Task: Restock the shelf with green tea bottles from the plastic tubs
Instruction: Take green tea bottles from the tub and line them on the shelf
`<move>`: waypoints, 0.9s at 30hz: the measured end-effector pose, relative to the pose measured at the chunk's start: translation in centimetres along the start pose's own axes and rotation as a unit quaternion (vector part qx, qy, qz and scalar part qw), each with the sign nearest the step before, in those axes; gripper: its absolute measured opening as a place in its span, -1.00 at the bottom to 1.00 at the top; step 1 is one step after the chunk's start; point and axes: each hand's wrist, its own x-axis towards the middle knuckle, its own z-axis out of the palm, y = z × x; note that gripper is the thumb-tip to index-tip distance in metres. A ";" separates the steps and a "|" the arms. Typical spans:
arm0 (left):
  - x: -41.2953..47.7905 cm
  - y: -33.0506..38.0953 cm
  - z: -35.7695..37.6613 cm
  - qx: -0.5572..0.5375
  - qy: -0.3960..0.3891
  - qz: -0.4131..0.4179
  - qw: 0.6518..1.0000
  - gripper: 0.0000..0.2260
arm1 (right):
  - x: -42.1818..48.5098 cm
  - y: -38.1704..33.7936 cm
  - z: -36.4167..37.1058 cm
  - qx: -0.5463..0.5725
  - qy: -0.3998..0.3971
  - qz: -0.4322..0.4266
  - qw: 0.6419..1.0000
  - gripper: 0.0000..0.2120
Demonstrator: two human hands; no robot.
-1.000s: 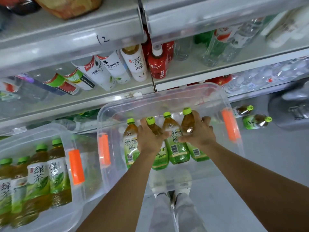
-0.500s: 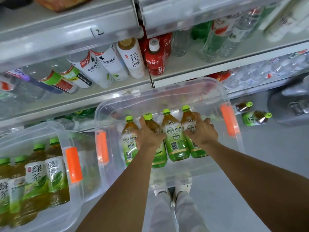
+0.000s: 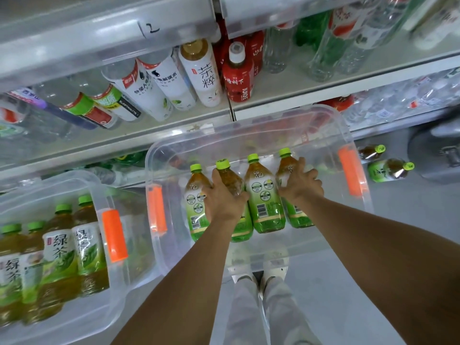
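Several green tea bottles with lime caps stand in a clear plastic tub [image 3: 251, 125] with orange handles, right below me. My left hand [image 3: 222, 197] is shut around the second bottle from the left [image 3: 230, 179], fingers also touching the leftmost bottle [image 3: 195, 195]. My right hand [image 3: 300, 185] wraps the rightmost bottle [image 3: 286, 168] by its shoulder. Between the two hands stands a free bottle [image 3: 263, 195]. A second tub [image 3: 62, 178] at the left holds more green tea bottles [image 3: 59, 250].
Shelves [image 3: 286, 95] above the tubs carry white, red and clear drink bottles. Two green tea bottles [image 3: 388, 169] lie on the floor to the right of the tub, beside a grey object [image 3: 438, 150]. My feet [image 3: 258, 272] show beneath the tub.
Both hands have stayed on the same bottles. The view has tilted so the shelves and tubs sit slightly lower; the grips look a little tighter.
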 end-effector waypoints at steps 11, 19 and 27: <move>-1.3 -1.2 -3.8 -0.189 0.012 0.063 0.980 -0.46 | -4.5 0.8 -4.5 0.042 0.038 -0.082 0.995 -0.24; -8.8 1.2 -12.7 -0.284 -0.031 0.141 0.948 -0.53 | -11.7 0.5 -11.9 0.307 -0.041 -0.203 0.929 -0.21; -16.5 4.5 -22.0 -0.351 -0.006 0.199 0.915 -0.53 | -19.1 -1.3 -20.0 0.421 -0.155 -0.267 0.853 -0.43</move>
